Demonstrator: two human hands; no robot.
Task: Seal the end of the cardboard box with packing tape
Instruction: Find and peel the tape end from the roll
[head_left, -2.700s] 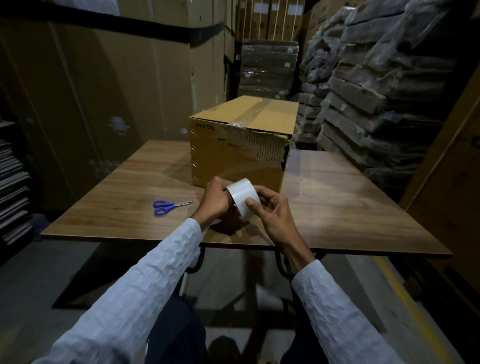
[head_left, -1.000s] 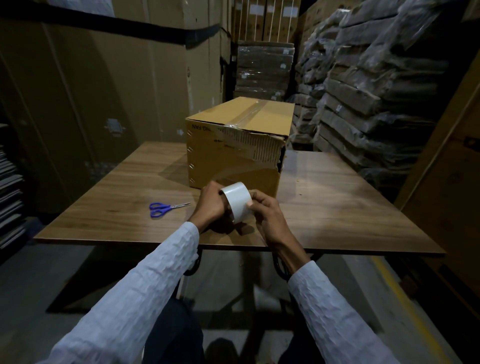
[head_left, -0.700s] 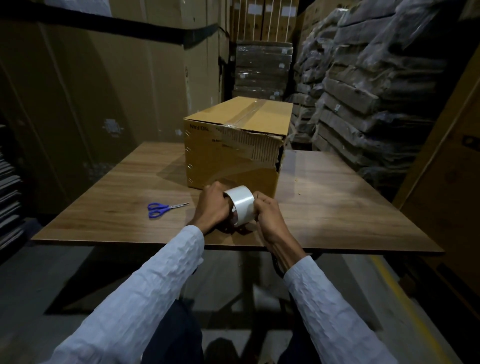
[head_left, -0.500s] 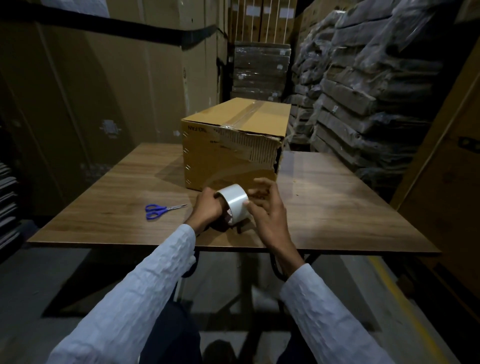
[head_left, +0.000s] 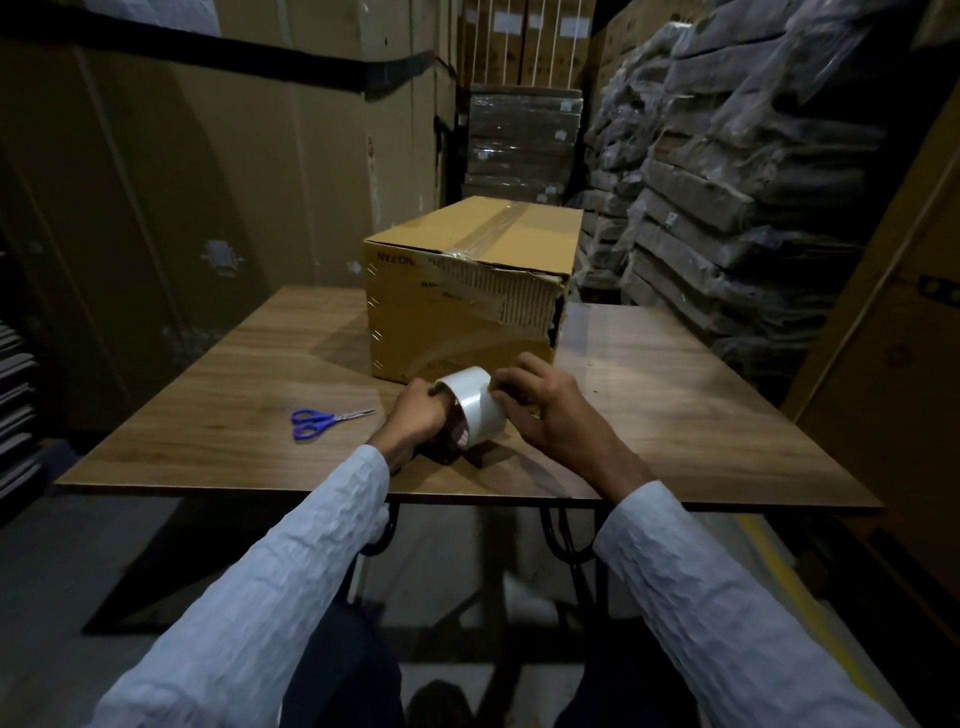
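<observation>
While my left hand (head_left: 415, 415) grips the roll (head_left: 475, 408) steady, my right fingertips (head_left: 500, 385) pick at its top, probably hunting the tape's end. Just beyond them, the box (head_left: 462, 306) waits.

one head-worn wide-angle view, looking forward and down over the table (head_left: 675, 415), hands (head_left: 550, 410) close below, box (head_left: 467, 312) just beyond them.

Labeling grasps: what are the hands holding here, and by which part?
Both hold the tape roll. Left hand grips its left rim and core; right hand fingertips pinch the outer band near the top.
</observation>
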